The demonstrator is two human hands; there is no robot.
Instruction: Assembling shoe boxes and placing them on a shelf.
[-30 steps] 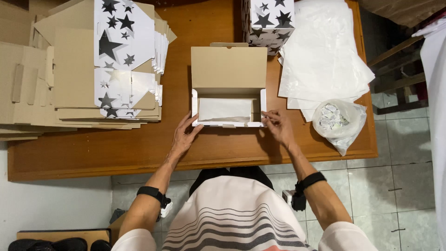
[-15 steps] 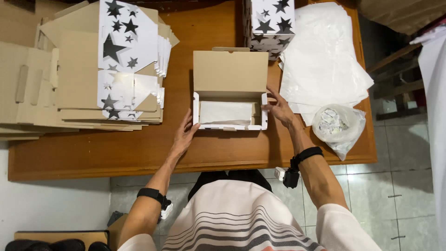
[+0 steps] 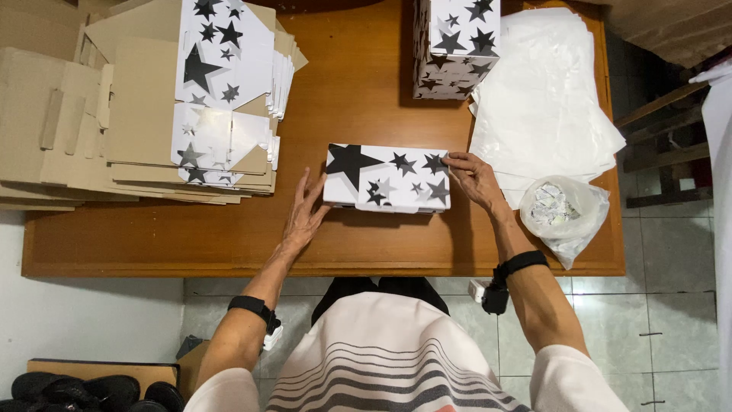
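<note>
Count: one closed star-print box [image 3: 387, 178] in hand, lid down. One more star-print box [image 3: 456, 46] standing at the far edge of the counter [image 3: 152, 244], well beyond the right hand. One stack of flat box blanks [image 3: 152, 107], brown card with star-print faces, far-left of the left hand; can't count the sheets. One pile of white tissue sheets [image 3: 545, 99] just past the right hand on its outer side. One clear bag of crumpled paper [image 3: 563, 214], near the right wrist.

Left hand [image 3: 305, 214]: fingers [image 3: 314, 187] open and flat, pressed against the closed box's left end, not wrapped round it. Right hand [image 3: 476, 179]: fingers [image 3: 456, 162] curled lightly over the box's top right corner, touching, not a full clench.

The closed box sits flat on the counter directly between the two hands, long side across, both ends in contact with fingers. Black band on each wrist.
</note>
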